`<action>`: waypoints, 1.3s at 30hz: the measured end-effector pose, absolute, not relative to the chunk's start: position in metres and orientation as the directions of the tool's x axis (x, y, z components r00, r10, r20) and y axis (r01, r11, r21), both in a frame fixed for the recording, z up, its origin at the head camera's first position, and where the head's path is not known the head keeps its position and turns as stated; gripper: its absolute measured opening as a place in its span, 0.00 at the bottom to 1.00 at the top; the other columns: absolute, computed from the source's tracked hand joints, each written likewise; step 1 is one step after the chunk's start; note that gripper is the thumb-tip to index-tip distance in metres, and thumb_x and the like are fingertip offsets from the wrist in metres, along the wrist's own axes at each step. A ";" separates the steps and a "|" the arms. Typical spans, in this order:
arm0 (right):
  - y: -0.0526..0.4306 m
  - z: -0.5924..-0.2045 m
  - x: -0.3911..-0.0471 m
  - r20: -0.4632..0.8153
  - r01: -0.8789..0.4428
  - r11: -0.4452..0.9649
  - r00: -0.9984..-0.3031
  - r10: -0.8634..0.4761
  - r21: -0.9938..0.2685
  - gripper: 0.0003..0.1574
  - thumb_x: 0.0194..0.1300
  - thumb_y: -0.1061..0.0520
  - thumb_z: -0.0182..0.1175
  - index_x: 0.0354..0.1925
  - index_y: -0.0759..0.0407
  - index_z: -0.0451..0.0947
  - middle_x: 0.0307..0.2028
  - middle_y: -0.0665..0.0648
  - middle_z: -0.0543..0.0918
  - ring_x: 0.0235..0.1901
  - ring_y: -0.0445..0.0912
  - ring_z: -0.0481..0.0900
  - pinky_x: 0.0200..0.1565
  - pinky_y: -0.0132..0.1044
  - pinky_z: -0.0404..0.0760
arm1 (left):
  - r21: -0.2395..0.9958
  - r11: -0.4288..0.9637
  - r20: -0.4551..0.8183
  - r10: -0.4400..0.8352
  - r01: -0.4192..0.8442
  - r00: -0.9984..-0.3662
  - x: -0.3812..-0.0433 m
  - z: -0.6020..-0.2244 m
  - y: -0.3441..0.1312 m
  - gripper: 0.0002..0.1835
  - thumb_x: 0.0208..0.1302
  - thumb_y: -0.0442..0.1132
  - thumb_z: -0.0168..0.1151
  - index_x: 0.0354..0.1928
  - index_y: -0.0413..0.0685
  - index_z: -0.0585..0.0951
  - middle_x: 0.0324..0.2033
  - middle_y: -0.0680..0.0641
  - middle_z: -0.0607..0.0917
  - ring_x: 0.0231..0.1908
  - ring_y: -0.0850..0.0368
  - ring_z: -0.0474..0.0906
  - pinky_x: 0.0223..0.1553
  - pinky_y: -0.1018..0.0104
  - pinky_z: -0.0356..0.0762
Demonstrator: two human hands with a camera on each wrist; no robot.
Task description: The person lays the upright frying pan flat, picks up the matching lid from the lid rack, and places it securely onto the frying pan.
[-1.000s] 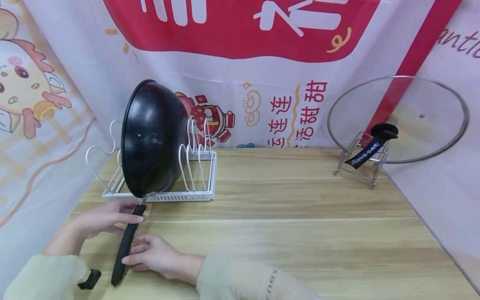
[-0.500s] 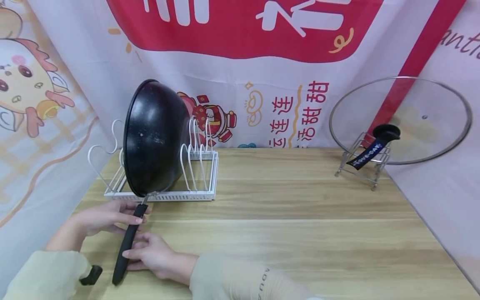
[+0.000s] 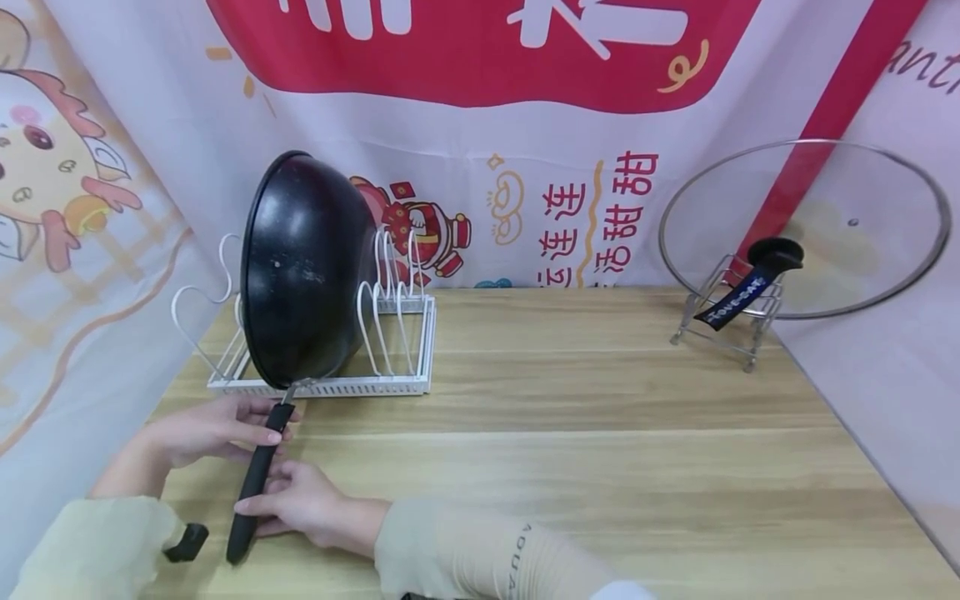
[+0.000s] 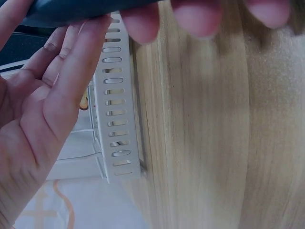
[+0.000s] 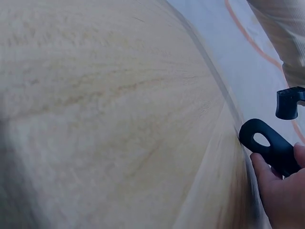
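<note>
A black wok [image 3: 311, 267] stands on its side in a white wire pan rack [image 3: 386, 386], its rounded base facing right. Its long black handle [image 3: 252, 492] points down and left over the table. Close to the wok, my left hand [image 3: 213, 429] holds the handle with the thumb on top and fingers beneath. Nearer the handle's end, my right hand [image 3: 303, 504] grips it from the right. In the right wrist view the handle tip [image 5: 255, 130], with its hanging hole, sticks out past the right hand [image 5: 281, 200]. The palm hides part of the left grip.
A large glass lid [image 3: 862, 275] with a black knob [image 3: 776, 252] leans in a small wire stand [image 3: 738, 312] at the back right. Printed cloth hangs behind and beside the wooden table [image 3: 585, 467]. A black camera piece [image 3: 187, 542] juts from the left sleeve.
Both hands stay on the handle and the wok stays in the rack. The right hand has shifted slightly along the handle; the view has tilted a little.
</note>
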State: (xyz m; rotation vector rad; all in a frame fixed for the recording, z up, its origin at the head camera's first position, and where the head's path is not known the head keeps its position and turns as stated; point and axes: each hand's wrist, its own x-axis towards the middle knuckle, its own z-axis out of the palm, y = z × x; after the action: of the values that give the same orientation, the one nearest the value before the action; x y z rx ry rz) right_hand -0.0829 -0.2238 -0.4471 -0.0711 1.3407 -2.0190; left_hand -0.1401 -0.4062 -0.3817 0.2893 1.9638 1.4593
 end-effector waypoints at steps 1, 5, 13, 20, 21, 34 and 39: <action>-0.224 -0.447 -0.083 -0.322 0.522 -0.217 -0.750 -0.578 -0.825 0.18 0.62 0.78 0.62 0.45 0.63 0.75 0.31 0.56 0.84 0.43 0.62 0.87 0.46 0.56 0.86 | 0.916 0.347 -0.371 0.543 -0.201 -0.753 -0.141 -0.381 -0.407 0.29 0.74 0.31 0.56 0.68 0.18 0.61 0.56 0.45 0.84 0.55 0.57 0.81 0.52 0.57 0.83; -0.227 -0.445 -0.087 -0.318 0.519 -0.211 -0.746 -0.585 -0.828 0.16 0.62 0.78 0.63 0.41 0.62 0.76 0.28 0.55 0.82 0.42 0.62 0.87 0.44 0.53 0.87 | 0.922 0.339 -0.358 0.558 -0.188 -0.749 -0.144 -0.376 -0.410 0.28 0.74 0.29 0.56 0.68 0.18 0.62 0.55 0.45 0.85 0.55 0.58 0.81 0.52 0.60 0.83; -0.227 -0.441 -0.096 -0.302 0.502 -0.204 -0.746 -0.593 -0.841 0.14 0.62 0.77 0.63 0.37 0.61 0.76 0.25 0.55 0.82 0.42 0.64 0.87 0.41 0.52 0.88 | 0.933 0.314 -0.331 0.555 -0.176 -0.763 -0.150 -0.372 -0.412 0.20 0.75 0.29 0.54 0.65 0.28 0.72 0.53 0.46 0.86 0.55 0.56 0.82 0.53 0.62 0.83; -0.227 -0.441 -0.093 -0.305 0.498 -0.186 -0.741 -0.598 -0.847 0.14 0.64 0.76 0.63 0.40 0.61 0.76 0.26 0.56 0.83 0.42 0.67 0.86 0.42 0.55 0.87 | 0.951 0.242 -0.303 0.596 -0.193 -0.744 -0.148 -0.379 -0.415 0.18 0.78 0.28 0.50 0.60 0.52 0.81 0.54 0.47 0.86 0.55 0.55 0.82 0.54 0.62 0.82; -0.227 -0.441 -0.091 -0.304 0.495 -0.182 -0.743 -0.597 -0.850 0.14 0.64 0.76 0.62 0.41 0.61 0.76 0.27 0.56 0.83 0.42 0.66 0.86 0.42 0.55 0.87 | 0.954 0.227 -0.296 0.605 -0.197 -0.739 -0.148 -0.381 -0.415 0.19 0.78 0.28 0.49 0.59 0.54 0.81 0.54 0.47 0.85 0.55 0.54 0.82 0.54 0.62 0.82; -0.222 -0.447 -0.078 -0.261 0.425 -0.146 -0.755 -0.601 -0.893 0.13 0.66 0.75 0.61 0.41 0.59 0.75 0.27 0.52 0.78 0.40 0.63 0.87 0.40 0.48 0.88 | 0.959 0.195 -0.283 0.637 -0.205 -0.717 -0.140 -0.391 -0.412 0.21 0.78 0.27 0.48 0.59 0.56 0.83 0.54 0.45 0.86 0.54 0.53 0.82 0.56 0.63 0.80; -0.222 -0.449 -0.079 -0.261 0.439 -0.160 -0.747 -0.611 -0.884 0.15 0.66 0.75 0.60 0.44 0.59 0.76 0.27 0.53 0.78 0.41 0.63 0.87 0.41 0.50 0.88 | 0.960 0.193 -0.279 0.633 -0.202 -0.722 -0.139 -0.393 -0.412 0.21 0.78 0.27 0.48 0.59 0.56 0.83 0.52 0.44 0.86 0.53 0.54 0.82 0.55 0.62 0.81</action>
State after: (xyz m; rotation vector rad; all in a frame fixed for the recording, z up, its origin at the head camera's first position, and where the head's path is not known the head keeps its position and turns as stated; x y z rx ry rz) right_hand -0.0788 -0.2219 -0.4488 -0.2037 1.4207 -1.9652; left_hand -0.1393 -0.4120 -0.3935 0.4041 1.8081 1.6040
